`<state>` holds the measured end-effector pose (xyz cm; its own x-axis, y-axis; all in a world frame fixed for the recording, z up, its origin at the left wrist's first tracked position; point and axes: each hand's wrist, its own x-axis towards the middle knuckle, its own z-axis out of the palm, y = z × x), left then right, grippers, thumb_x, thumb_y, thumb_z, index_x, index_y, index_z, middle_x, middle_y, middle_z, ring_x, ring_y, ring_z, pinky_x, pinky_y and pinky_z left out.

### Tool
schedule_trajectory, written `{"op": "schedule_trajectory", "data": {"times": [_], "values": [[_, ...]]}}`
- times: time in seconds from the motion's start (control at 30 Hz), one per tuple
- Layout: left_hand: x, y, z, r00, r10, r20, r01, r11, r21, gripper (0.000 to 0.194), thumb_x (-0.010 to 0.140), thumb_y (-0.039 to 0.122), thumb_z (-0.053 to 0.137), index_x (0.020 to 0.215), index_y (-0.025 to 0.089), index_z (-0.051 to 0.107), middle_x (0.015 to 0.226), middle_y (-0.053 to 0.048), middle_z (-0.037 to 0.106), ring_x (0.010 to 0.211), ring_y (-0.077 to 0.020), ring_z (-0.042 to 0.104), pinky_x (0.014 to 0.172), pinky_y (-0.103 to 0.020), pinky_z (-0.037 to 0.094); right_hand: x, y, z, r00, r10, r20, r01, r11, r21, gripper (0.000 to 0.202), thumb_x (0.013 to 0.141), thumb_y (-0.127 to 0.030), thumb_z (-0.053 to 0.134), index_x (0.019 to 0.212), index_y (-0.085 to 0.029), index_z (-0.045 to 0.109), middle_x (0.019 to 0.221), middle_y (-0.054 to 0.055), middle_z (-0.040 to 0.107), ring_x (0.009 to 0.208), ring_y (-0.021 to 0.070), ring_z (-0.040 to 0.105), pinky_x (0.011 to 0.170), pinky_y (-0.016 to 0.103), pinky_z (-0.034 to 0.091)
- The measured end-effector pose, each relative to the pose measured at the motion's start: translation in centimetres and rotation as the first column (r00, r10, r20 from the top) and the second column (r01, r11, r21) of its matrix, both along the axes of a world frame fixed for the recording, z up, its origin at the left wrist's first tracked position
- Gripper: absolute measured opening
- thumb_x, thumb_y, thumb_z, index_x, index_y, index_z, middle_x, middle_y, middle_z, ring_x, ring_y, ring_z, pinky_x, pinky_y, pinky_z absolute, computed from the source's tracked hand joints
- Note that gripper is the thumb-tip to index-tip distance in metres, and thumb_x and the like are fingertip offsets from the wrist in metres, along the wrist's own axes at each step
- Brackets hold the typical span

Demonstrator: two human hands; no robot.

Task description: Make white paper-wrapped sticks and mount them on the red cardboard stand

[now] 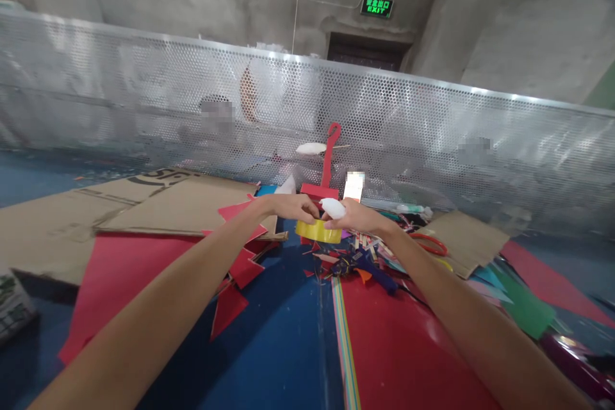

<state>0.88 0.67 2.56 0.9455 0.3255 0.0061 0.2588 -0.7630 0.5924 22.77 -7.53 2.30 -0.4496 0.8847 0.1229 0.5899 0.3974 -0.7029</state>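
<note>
Both arms reach forward over the blue table, and the hands meet at a yellow ring-shaped roll [319, 231]. My left hand [296, 207] has its fingers bent onto the roll's left and upper edge. On the right side, my right hand [358, 214] grips the same roll between thumb and fingers. A small white oval piece [333, 208] shows at the fingers of my right hand; whether they hold it is unclear. Just behind the hands stands a red shape with a curved upright strip [328, 157], and another white oval piece [311, 148] is beside that strip.
Cardboard sheets [177, 205] and red paper [129, 275] lie left. A blue glue gun [375, 271] rests among scraps, near red-handled scissors [430, 244]. Stacked coloured sheets [408, 346] lie front right. A perforated metal screen [408, 122] stands behind. The blue table [259, 346] shows between the arms.
</note>
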Motion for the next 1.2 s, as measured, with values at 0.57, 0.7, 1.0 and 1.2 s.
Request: {"op": "schedule_trajectory", "data": {"times": [0.57,0.7,1.0,1.2], "values": [[-0.35,0.25,-0.18,1.0,-0.021,-0.014,0.02,0.996,-0.087,0.026,0.076,0.022,0.059,0.096,0.015,0.073,0.086,-0.002,0.069,0.079,-0.0146,0.057,0.073,-0.024,0.041,0.16,0.14,-0.21,1.0,0.021,0.0,-0.021,0.999,0.025,0.035,0.069,-0.041,0.077,0.092,-0.014,0.074,0.073,0.002,0.063,0.063,0.0119,0.049,0.057,0.024,0.038],[-0.23,-0.02,-0.02,1.0,0.018,0.0,-0.018,1.0,-0.026,0.026,0.081,0.032,0.062,0.095,0.014,0.073,0.083,-0.002,0.066,0.076,-0.0142,0.054,0.069,-0.023,0.037,0.05,-0.09,-0.06,1.0,0.027,-0.005,-0.027,0.999,0.02,0.035,0.069,-0.042,0.076,0.09,-0.014,0.074,0.073,0.002,0.062,0.064,0.0124,0.05,0.058,0.025,0.038],[-0.01,0.26,-0.26,1.0,-0.018,0.015,0.018,1.0,0.01,0.024,0.08,0.031,0.062,0.093,0.013,0.072,0.082,-0.002,0.066,0.074,-0.0136,0.052,0.068,-0.023,0.037,-0.14,-0.25,0.09,1.0,0.027,-0.004,-0.027,1.0,0.015,0.036,0.069,-0.041,0.077,0.091,-0.013,0.073,0.074,0.002,0.062,0.064,0.0122,0.049,0.059,0.025,0.039],[-0.1,0.32,-0.4,1.0,-0.021,0.018,0.022,1.0,-0.018,0.023,0.078,0.025,0.059,0.093,0.013,0.071,0.083,-0.003,0.067,0.077,-0.0148,0.056,0.071,-0.025,0.04,0.07,-0.06,-0.04,0.999,0.042,0.002,-0.042,0.998,0.04,0.035,0.069,-0.042,0.077,0.091,-0.014,0.073,0.075,0.002,0.062,0.065,0.0123,0.049,0.059,0.025,0.039]]}}
